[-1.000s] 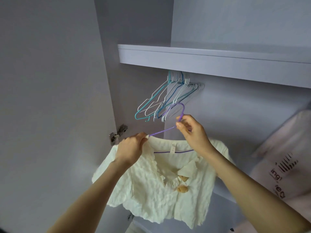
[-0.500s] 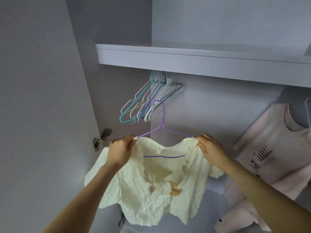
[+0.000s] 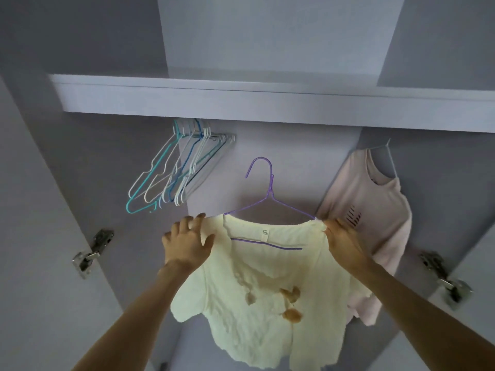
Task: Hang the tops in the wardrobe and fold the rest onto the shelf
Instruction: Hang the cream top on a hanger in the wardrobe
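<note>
A cream crinkled top [image 3: 249, 303] with tan buttons sits on a purple wire hanger [image 3: 269, 194], held up inside the wardrobe below the rail. My left hand [image 3: 187, 242] grips the top's left shoulder over the hanger's end, fingers curled onto the fabric. My right hand [image 3: 338, 236] grips the right shoulder the same way. The hanger's hook points up and hangs on nothing. A white shelf [image 3: 267, 103] spans the wardrobe above.
Several empty wire hangers [image 3: 174, 178], teal, white and blue, hang bunched at the left under the shelf. A pale pink T-shirt [image 3: 369, 218] hangs on a white hanger at the right. Metal door hinges [image 3: 92, 251] sit on both side panels.
My right hand left the hanger's hook and took the top's right shoulder. The view swung so the top sits centred, and the pink T-shirt came fully into sight.
</note>
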A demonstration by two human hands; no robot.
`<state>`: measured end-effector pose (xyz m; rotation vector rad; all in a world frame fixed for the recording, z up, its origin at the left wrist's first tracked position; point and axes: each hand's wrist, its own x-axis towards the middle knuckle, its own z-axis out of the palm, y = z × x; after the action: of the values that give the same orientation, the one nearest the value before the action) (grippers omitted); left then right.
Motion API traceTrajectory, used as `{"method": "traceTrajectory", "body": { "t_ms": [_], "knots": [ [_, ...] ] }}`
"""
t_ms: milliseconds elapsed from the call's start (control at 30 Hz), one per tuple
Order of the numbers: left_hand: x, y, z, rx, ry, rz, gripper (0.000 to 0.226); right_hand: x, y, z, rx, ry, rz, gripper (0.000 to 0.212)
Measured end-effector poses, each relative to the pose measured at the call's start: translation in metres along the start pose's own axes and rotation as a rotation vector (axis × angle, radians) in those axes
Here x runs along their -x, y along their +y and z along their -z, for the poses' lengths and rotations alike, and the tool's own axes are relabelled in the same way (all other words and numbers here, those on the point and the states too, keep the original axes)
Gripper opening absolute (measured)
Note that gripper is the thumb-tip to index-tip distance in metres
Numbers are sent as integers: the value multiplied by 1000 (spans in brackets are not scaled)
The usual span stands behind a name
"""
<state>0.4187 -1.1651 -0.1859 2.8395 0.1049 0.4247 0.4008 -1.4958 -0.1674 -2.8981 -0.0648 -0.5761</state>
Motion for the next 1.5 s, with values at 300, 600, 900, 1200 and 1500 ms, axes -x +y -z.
{"method": "traceTrajectory", "body": {
  "t_ms": [300, 600, 900, 1200, 1500],
  "knots": [
    [-8, 106, 29, 176, 248, -341, 50, 14, 15, 35, -114, -25, -499, 26],
    [-29, 208, 91, 134, 751, -690, 66, -18, 35, 67, -195, 144, -491, 28],
    [-69, 233, 74, -80, 769, -618, 91, -53, 61, 58, -255, 368, -535, 36],
    [-86, 238, 61, -97, 969, -608, 92, -65, 70, 16, -313, 632, -505, 36],
    [-85, 238, 61, -91, 943, -609, 95, -96, 71, 38, -455, 380, -627, 36]
  ]
}}
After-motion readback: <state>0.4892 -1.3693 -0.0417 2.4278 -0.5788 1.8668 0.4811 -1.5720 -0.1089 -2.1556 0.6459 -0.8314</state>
